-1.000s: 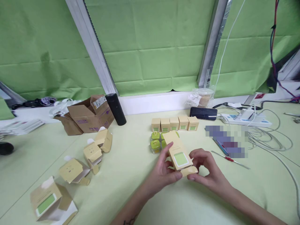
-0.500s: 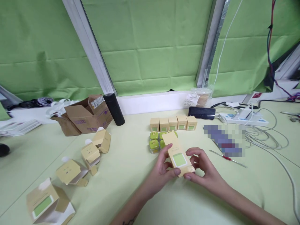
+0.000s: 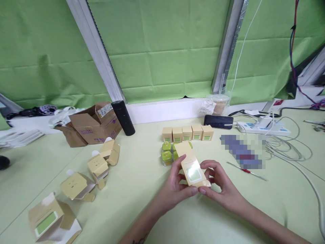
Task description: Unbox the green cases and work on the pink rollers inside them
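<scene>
Cloth point(image 3: 165, 51) in green hangs behind the pale desk point(image 3: 137, 210). At the back left a brown carton point(image 3: 101, 130) gapes, with a black flask point(image 3: 123, 118) leaning just beside it. A white power strip point(image 3: 264, 128) lies at the back right. Four opened boxes point(image 3: 73, 185) run in a slanting line down the left side. Near the middle, the left hand point(image 3: 176, 186) has its grip around a tall box point(image 3: 191, 166), tilted, green panel upward. The right hand point(image 3: 220, 181) curls at that box's lower end; whether its grip is closed on it, I cannot tell. Beyond, partly hidden by the box, sit green-lidded jars point(image 3: 167, 156), then five small boxes point(image 3: 187, 134) in a row.
</scene>
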### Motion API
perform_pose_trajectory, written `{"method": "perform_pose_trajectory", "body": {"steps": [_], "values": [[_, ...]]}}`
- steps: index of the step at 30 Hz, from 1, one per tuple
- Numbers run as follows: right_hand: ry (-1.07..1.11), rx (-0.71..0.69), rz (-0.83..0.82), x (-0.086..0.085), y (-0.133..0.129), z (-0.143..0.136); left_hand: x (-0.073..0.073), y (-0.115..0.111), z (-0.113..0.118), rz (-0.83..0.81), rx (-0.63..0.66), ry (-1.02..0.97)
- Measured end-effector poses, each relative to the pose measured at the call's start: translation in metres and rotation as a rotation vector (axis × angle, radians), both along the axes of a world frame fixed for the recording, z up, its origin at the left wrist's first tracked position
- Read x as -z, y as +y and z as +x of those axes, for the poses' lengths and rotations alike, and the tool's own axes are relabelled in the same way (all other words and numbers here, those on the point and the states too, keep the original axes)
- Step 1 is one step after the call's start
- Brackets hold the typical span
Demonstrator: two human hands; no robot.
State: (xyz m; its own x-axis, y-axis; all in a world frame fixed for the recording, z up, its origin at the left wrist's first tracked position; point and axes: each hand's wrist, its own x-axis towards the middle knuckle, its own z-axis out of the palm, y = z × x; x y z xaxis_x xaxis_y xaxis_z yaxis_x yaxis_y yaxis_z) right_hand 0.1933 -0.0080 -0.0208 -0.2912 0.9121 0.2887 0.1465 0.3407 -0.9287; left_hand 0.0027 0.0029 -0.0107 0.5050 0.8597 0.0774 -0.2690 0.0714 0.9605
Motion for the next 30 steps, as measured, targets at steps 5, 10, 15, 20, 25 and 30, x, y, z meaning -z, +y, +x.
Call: {"method": "perform_pose_trajectory", "body": {"steps": [5,10,15,20,25,30], "values": [[-0.006,0.021,0.010,0.0001,-0.0011,-0.0011,0.0011,-0.0012,-0.0011,0.014,0.008,0.016],[-0.016,-0.005,-0.015,-0.0035,-0.0001,0.0000,0.0015,-0.0033,-0.0002,0.029,0.069,-0.020],[-0.025,-0.006,-0.062,-0.0027,0.0006,0.0019,0.0011,-0.0035,0.0016,0.028,0.066,-0.038],[0.071,-0.070,-0.043,-0.0051,0.0007,-0.0016,0.0035,-0.0051,0.0040,0.055,0.038,-0.045],[0.174,-0.170,-0.115,-0.0084,-0.0003,-0.0040,0.0056,-0.0066,0.0054,0.058,0.006,-0.032],[0.220,-0.149,-0.119,-0.0063,-0.0001,-0.0027,0.0068,-0.0055,0.0019,0.061,0.008,0.018]]}}
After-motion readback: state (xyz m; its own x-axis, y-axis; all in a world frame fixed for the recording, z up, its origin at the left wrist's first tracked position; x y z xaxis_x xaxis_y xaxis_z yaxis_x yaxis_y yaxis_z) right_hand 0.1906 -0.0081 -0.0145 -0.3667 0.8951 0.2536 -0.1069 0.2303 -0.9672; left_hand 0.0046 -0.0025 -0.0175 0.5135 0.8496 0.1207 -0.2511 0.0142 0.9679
